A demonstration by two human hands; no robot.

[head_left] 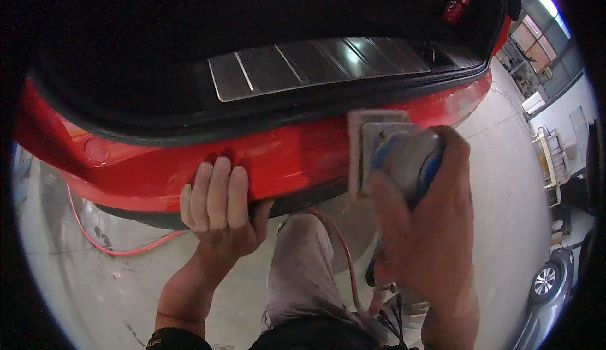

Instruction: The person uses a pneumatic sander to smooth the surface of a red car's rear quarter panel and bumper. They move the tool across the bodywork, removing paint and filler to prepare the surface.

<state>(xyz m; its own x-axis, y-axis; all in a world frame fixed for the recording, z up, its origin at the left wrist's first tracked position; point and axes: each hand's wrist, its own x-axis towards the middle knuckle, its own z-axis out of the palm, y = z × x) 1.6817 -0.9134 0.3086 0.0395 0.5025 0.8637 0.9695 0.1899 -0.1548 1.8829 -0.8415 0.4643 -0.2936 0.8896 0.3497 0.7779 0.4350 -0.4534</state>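
Observation:
A red car bumper [278,157] stretches across the view below an open trunk. My left hand [218,205] lies on the bumper with its fingers stretched flat against the red surface and its thumb by the lower edge. My right hand [435,211] is closed around an air sander [404,157] with a rounded grey and blue body. The sander's square, dusty pad [360,154] is turned toward the bumper at its right part; whether it touches the paint I cannot tell. A reddish air hose [346,255] hangs below the right hand.
A shiny ribbed sill plate [315,66] lies along the trunk edge. Inside the trunk at right is a red can-like object [457,5]. More red hose [136,250] lies on the floor at left. A grey car [549,293] and a metal-framed rack [548,163] stand at far right.

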